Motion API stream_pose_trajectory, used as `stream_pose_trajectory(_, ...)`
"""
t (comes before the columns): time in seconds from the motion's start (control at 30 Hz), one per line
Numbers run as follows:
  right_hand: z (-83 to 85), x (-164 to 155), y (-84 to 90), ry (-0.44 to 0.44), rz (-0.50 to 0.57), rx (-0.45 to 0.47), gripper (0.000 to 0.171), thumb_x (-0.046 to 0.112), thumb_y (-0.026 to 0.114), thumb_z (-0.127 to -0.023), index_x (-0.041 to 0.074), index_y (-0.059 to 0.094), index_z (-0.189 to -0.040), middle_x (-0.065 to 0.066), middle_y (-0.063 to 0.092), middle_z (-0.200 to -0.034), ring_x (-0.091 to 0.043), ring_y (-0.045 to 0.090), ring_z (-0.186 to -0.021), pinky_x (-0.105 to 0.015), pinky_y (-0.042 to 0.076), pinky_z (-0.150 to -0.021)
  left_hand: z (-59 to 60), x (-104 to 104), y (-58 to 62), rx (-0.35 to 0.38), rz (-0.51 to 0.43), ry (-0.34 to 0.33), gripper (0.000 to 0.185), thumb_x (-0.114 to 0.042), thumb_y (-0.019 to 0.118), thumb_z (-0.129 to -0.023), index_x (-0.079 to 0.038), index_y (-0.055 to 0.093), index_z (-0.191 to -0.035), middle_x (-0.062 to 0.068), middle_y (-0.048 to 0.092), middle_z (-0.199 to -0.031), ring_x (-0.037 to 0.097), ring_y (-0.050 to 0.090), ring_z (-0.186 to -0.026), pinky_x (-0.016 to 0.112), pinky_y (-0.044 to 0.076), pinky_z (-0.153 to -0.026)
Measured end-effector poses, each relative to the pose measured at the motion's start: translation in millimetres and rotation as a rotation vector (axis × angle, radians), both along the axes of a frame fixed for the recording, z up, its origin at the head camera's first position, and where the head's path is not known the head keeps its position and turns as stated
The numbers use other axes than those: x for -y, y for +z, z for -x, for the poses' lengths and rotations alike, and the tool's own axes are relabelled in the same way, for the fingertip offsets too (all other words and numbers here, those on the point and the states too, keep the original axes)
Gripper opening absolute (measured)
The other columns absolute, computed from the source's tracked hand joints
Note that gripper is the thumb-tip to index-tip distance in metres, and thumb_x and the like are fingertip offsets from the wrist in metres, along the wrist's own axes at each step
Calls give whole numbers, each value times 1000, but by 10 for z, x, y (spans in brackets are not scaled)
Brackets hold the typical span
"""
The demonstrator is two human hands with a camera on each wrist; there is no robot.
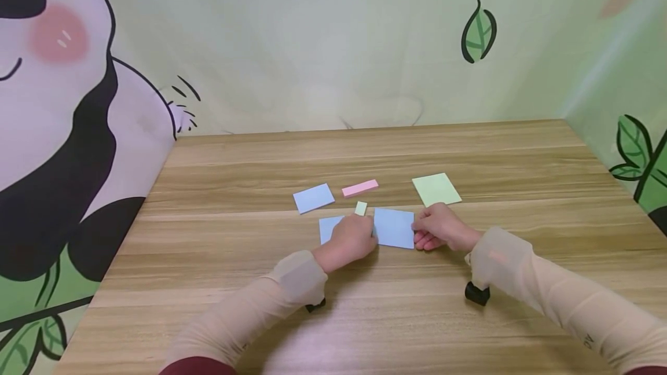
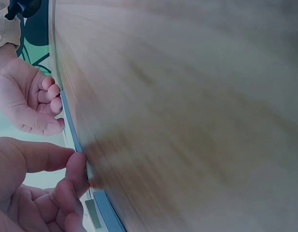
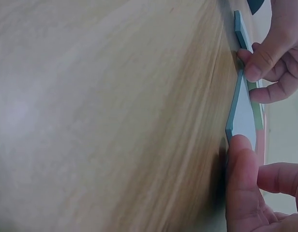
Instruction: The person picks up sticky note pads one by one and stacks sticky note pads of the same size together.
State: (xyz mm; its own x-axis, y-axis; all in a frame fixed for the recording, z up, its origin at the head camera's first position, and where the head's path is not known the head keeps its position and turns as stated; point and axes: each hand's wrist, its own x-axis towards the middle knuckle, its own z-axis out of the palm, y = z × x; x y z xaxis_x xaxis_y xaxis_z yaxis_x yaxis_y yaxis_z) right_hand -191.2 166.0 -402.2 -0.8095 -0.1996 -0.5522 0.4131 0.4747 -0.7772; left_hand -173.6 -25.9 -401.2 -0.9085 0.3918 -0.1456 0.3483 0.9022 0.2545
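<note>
In the head view a blue sticky note pad (image 1: 394, 228) lies between the two hands. My left hand (image 1: 352, 237) pinches its left edge with thumb and fingers. At its right edge, my right hand (image 1: 440, 227) grips the side with fingertips, the other fingers curled. The right wrist view shows the pad's pale face (image 3: 243, 113) and thick side, with the right hand (image 3: 255, 193) covering one corner. A second blue pad (image 1: 328, 227) lies partly hidden under the left hand. Just beyond that hand sits a small light green pad (image 1: 361, 208).
Farther back on the wooden table (image 1: 234, 190) lie another blue pad (image 1: 314, 198), a narrow pink pad (image 1: 359, 188) and a larger light green pad (image 1: 436, 189). A printed curtain (image 1: 312, 45) hangs behind the table's far edge.
</note>
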Motion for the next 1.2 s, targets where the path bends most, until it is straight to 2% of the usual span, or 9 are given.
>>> stream_pose_trajectory(0.77, 35, -5, -27, 48, -89, -79, 13, 5, 48, -85, -7, 53, -85, -4, 56, -57, -8, 55, -46, -22, 48, -46, -25, -8, 1, 0, 2, -7, 25, -20, 58, -78, -12, 45, -58, 0, 45, -53, 12, 41, -46, 26, 34, -36)
stream_pose_trajectory(1.2, 34, -3, -32, 69, -119, -108, 10, 3, 49, -84, -6, 53, -84, -3, 55, -58, -8, 54, -46, -21, 47, -46, -59, -15, 16, 36, -4, -4, 20, -23, 58, -80, -11, 48, -67, -1, 45, -54, 12, 42, -46, 25, 35, -37)
